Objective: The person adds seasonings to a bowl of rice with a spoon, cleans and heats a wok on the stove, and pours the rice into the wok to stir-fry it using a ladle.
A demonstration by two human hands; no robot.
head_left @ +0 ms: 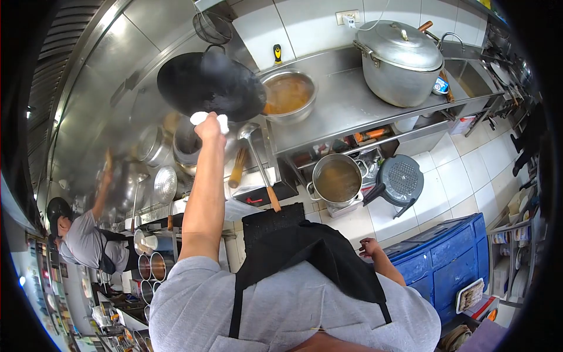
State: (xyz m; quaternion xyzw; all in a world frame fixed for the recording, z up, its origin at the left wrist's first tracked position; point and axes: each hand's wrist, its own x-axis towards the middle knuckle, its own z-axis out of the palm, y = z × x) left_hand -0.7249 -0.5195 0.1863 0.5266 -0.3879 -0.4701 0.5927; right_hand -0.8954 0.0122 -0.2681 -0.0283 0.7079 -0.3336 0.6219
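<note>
My left hand (211, 128) is closed around a folded white cloth (202, 118) at the near rim of a black wok (205, 85). The wok is raised and tilted, its right edge at the rim of a steel bowl (290, 97) of orange-brown liquid. A faint haze hangs over the wok's upper part. A ladle (259, 164) with a wooden handle rests just right of my left forearm. Low at my side, my right hand (369, 247) has loosely bent fingers and holds nothing that I can see. It is nearest to a blue chest-like container (437, 258).
A large lidded pot (402, 61) stands on the steel counter (337, 88). Below are a pot of brownish liquid (337, 180) and a dark plastic stool (400, 180). At left, a skimmer (165, 184) lies by the stove, and another person (91, 237) works farther along.
</note>
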